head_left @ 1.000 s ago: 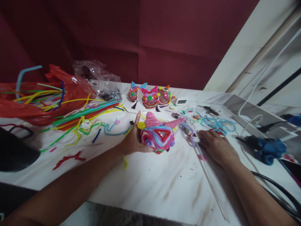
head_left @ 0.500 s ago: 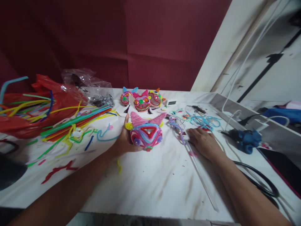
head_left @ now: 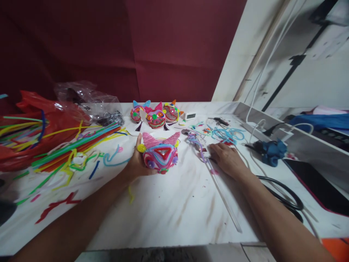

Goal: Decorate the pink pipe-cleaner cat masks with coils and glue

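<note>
My left hand [head_left: 137,162] has turned the round horned head of pink, blue and red fuzzy strands [head_left: 160,156]; both its horns now point up evenly, where the right one leaned out lower. My view has swung right too: far right of the head, more of the flat black pink-edged slab [head_left: 316,185] shows and a bright orange patch [head_left: 336,249] has appeared; far left of it, the dark rounded object [head_left: 7,212] has nearly slipped out.

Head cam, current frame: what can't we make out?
All in the head view:
- Left hand: part of its grip, hidden by the pink-horned figure.
- Right hand: whether it grips anything underneath, hidden by its own back.
- Red bag: left end, cut off by the frame edge.
- Dark object: cut off at left, too blurred to identify.
- White display: reading too small.
</note>
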